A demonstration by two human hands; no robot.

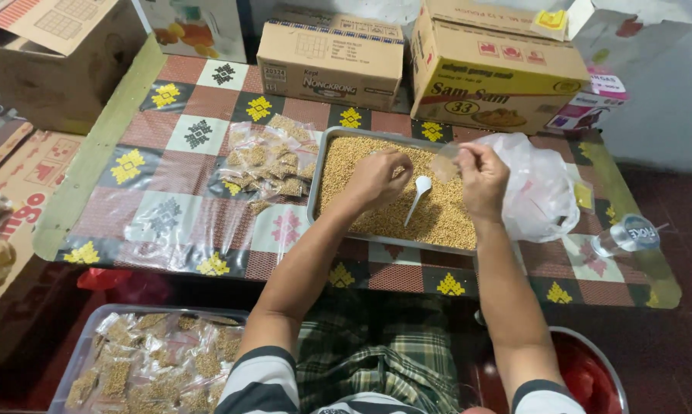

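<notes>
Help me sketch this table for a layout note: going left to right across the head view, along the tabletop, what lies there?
Pile of small filled clear bags → metal tray of grain with the left hand, white spoon and right hand over it → white plastic bag → clear plastic cup on its side.

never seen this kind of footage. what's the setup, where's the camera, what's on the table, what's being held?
There is no machine here: a person works with two bare hands, and the single picture comes from a camera on their head, looking down. On the patterned table lies a metal tray filled with small tan grains. The left hand rests over the grains beside a white spoon lying in the tray. The right hand pinches a small clear plastic bag above it. To the left lie filled packets; to the right, a large plastic bag and a clear cup on its side. Cardboard boxes stand behind.
</notes>
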